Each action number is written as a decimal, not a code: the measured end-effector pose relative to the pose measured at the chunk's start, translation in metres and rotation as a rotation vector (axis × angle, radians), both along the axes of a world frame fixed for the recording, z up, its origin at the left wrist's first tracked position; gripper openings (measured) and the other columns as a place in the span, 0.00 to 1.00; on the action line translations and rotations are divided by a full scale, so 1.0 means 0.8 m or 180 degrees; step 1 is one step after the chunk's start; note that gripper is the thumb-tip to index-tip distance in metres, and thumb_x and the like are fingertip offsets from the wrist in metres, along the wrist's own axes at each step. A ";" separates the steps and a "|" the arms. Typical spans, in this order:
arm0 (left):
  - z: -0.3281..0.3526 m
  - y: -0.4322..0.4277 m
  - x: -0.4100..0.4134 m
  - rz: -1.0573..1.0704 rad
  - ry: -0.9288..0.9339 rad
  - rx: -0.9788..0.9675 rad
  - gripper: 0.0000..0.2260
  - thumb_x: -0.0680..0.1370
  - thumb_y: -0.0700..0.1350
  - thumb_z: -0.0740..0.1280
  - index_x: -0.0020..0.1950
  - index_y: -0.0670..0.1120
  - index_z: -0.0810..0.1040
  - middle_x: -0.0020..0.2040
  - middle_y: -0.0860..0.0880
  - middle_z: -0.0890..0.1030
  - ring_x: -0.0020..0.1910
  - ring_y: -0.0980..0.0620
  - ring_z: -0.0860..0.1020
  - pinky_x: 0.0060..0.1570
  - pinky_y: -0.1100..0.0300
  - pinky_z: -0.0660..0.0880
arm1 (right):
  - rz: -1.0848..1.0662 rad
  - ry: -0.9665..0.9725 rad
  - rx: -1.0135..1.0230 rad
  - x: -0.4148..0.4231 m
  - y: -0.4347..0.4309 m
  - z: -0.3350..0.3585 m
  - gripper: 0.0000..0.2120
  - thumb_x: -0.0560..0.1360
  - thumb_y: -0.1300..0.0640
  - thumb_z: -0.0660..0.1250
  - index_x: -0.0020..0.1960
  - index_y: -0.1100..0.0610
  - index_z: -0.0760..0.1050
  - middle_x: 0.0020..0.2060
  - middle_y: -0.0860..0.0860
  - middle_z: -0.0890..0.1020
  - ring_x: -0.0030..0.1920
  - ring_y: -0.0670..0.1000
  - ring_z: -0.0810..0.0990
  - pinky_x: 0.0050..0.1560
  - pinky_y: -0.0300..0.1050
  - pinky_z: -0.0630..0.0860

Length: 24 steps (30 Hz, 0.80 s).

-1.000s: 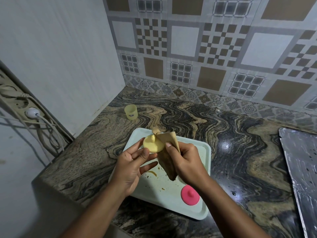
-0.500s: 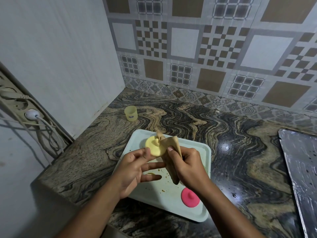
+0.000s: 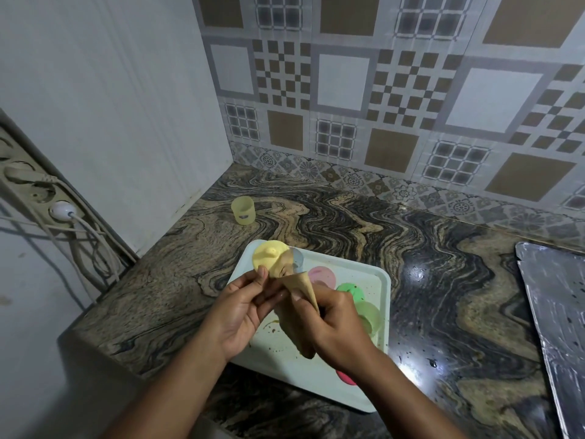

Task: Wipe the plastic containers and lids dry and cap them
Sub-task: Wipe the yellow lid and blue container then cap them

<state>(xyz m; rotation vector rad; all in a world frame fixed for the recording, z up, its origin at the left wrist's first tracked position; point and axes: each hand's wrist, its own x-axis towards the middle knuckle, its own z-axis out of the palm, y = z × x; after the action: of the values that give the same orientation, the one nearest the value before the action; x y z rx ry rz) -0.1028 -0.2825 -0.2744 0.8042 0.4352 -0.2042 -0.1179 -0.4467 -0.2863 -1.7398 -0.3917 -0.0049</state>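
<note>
Far left on the tabletop point(image 3: 427, 258), well apart from the tray: yellow container point(image 3: 243, 210), upright, uncapped. It looks like thin light plastic, so probably easy to tip; best gripped round the wall.

Left hand point(image 3: 239, 312) half-curled, fingertips pinching the lower edge of the yellow lid point(image 3: 269, 256), held up over the tray's far-left corner. The lid looks small, stiff and light, likely slippery if wet; the rim pinch suits it and leaves the face free for wiping.

Right hand point(image 3: 332, 324) closed around a tan cloth point(image 3: 300, 299), bunched and soft, one fold pressed on the lid's right side.

On the tray point(image 3: 384, 312): pink lid point(image 3: 322, 276), green lid point(image 3: 350, 291), pale green container point(image 3: 370, 315) partly behind the right hand, red lid point(image 3: 345, 378) mostly hidden under the wrist. Foil sheet point(image 3: 557, 318) far right.
</note>
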 end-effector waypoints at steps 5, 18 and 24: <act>-0.005 0.013 -0.007 -0.0387 0.0058 -0.0081 0.24 0.51 0.46 0.87 0.43 0.41 0.85 0.41 0.43 0.85 0.40 0.51 0.85 0.42 0.49 0.83 | -0.0679 0.0620 0.1171 0.016 -0.003 0.011 0.20 0.80 0.52 0.63 0.35 0.63 0.78 0.28 0.52 0.79 0.31 0.47 0.75 0.33 0.40 0.70; 0.004 0.013 -0.017 -0.0478 0.0238 0.0390 0.09 0.69 0.45 0.72 0.48 0.46 0.79 0.39 0.49 0.81 0.35 0.54 0.79 0.30 0.59 0.78 | -0.0244 0.0818 0.0320 0.026 -0.009 0.019 0.25 0.75 0.47 0.66 0.35 0.70 0.72 0.29 0.55 0.71 0.31 0.51 0.68 0.35 0.47 0.65; 0.007 0.013 -0.022 -0.0675 -0.0166 0.2262 0.21 0.66 0.52 0.75 0.58 0.52 0.80 0.51 0.50 0.86 0.45 0.54 0.83 0.34 0.57 0.78 | -0.0474 0.1343 0.0661 0.032 -0.008 0.023 0.23 0.73 0.52 0.68 0.33 0.72 0.70 0.29 0.55 0.70 0.32 0.52 0.65 0.33 0.45 0.62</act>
<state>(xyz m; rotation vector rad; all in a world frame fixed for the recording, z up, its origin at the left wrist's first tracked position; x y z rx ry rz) -0.1207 -0.2718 -0.2685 1.5533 0.3725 -0.2267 -0.0921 -0.4534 -0.2677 -1.5119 0.0479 0.2045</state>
